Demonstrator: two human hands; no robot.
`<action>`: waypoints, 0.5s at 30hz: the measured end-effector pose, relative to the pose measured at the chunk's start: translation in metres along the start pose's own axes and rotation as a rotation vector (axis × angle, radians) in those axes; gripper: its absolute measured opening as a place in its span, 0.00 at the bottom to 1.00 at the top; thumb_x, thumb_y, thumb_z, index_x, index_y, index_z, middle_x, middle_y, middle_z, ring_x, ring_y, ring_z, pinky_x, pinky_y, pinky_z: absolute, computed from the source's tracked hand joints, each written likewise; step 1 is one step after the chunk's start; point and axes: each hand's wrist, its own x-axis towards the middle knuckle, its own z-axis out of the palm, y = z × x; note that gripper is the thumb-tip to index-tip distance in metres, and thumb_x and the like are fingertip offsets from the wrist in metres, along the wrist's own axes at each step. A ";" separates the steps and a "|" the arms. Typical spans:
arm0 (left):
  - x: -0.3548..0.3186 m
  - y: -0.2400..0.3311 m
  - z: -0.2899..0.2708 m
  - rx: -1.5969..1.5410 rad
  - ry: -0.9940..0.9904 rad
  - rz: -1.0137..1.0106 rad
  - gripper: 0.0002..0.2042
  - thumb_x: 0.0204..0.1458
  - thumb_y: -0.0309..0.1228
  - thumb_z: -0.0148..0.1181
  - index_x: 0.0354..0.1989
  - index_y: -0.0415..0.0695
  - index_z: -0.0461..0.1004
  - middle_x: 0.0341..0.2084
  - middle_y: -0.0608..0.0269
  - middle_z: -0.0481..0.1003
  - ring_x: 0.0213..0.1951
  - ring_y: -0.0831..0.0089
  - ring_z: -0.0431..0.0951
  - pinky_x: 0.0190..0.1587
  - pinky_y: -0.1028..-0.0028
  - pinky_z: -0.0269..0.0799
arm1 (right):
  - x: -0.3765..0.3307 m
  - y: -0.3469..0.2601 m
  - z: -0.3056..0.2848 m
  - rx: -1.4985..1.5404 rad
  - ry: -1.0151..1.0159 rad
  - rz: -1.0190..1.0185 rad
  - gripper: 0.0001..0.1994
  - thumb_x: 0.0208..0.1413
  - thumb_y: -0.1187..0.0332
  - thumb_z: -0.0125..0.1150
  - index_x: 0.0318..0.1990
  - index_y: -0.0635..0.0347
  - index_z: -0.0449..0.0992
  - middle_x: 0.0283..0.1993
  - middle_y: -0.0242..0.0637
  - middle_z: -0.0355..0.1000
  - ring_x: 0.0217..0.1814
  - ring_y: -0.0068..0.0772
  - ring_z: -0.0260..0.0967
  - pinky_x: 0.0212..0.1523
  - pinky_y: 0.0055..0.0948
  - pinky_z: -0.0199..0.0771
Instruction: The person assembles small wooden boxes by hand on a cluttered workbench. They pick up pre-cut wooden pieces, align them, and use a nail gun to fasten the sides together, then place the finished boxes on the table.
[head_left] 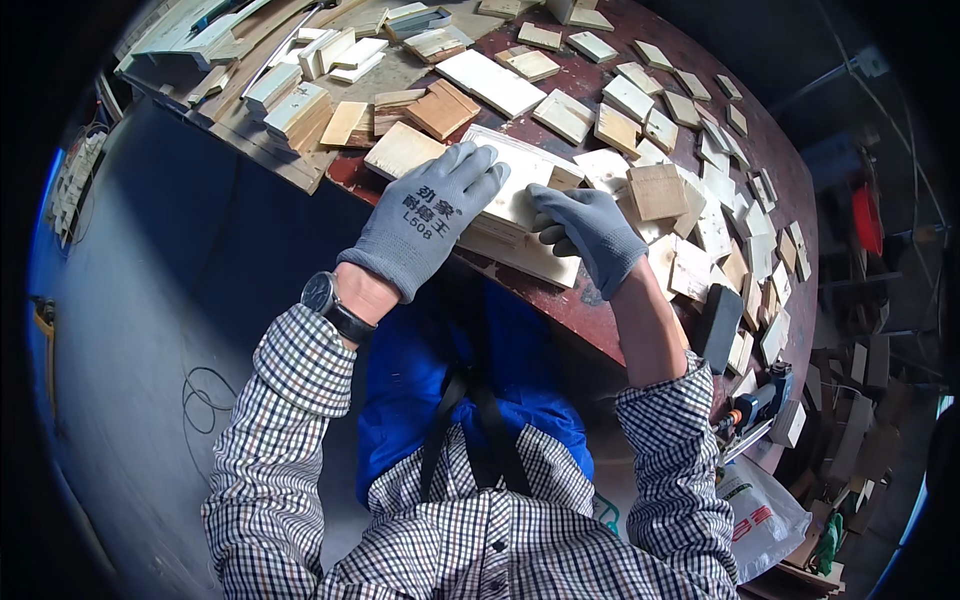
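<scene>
At the near edge of the table [560, 75], the left hand [430, 215] presses flat and open on a stiff, light wooden board [515, 205] while the right hand [585, 232] curls closed around its edge, probably the safest hold.

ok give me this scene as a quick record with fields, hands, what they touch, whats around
left hand: grey knit glove, flat on top of the pale rectangular wooden board stack
right hand: grey knit glove, fingers curled over the same stack's right part
stack position: at the near edge of the dark red worn tabletop
wrist: black wristwatch on the left arm
around: many small pale wooden tiles spread to the right
lower right: blue and orange nail gun at the table's edge
</scene>
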 end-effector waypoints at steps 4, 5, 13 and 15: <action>0.001 -0.003 0.008 0.081 0.024 0.001 0.36 0.53 0.16 0.60 0.73 0.51 0.64 0.69 0.61 0.67 0.68 0.58 0.70 0.67 0.66 0.76 | 0.001 -0.008 0.003 0.005 0.013 0.020 0.22 0.62 0.50 0.72 0.43 0.64 0.83 0.32 0.33 0.78 0.27 0.19 0.73 0.25 0.17 0.69; 0.000 -0.004 0.010 0.086 0.035 0.000 0.36 0.53 0.16 0.59 0.73 0.51 0.64 0.69 0.61 0.67 0.68 0.58 0.71 0.66 0.65 0.76 | -0.001 -0.008 0.005 0.005 0.020 0.023 0.22 0.62 0.50 0.72 0.43 0.65 0.83 0.32 0.34 0.78 0.27 0.19 0.73 0.25 0.17 0.69; -0.007 -0.007 0.020 0.022 0.126 -0.022 0.31 0.62 0.22 0.53 0.76 0.51 0.60 0.72 0.55 0.63 0.68 0.59 0.72 0.62 0.68 0.80 | -0.002 -0.010 0.003 0.035 0.014 0.008 0.26 0.58 0.46 0.73 0.41 0.66 0.84 0.32 0.36 0.79 0.29 0.22 0.75 0.29 0.19 0.74; -0.008 -0.007 0.021 -0.009 0.146 -0.053 0.34 0.61 0.18 0.51 0.78 0.50 0.57 0.73 0.51 0.60 0.68 0.58 0.72 0.61 0.69 0.81 | -0.005 -0.014 0.006 0.107 0.012 0.016 0.20 0.63 0.52 0.72 0.42 0.64 0.82 0.30 0.29 0.75 0.25 0.15 0.68 0.22 0.15 0.64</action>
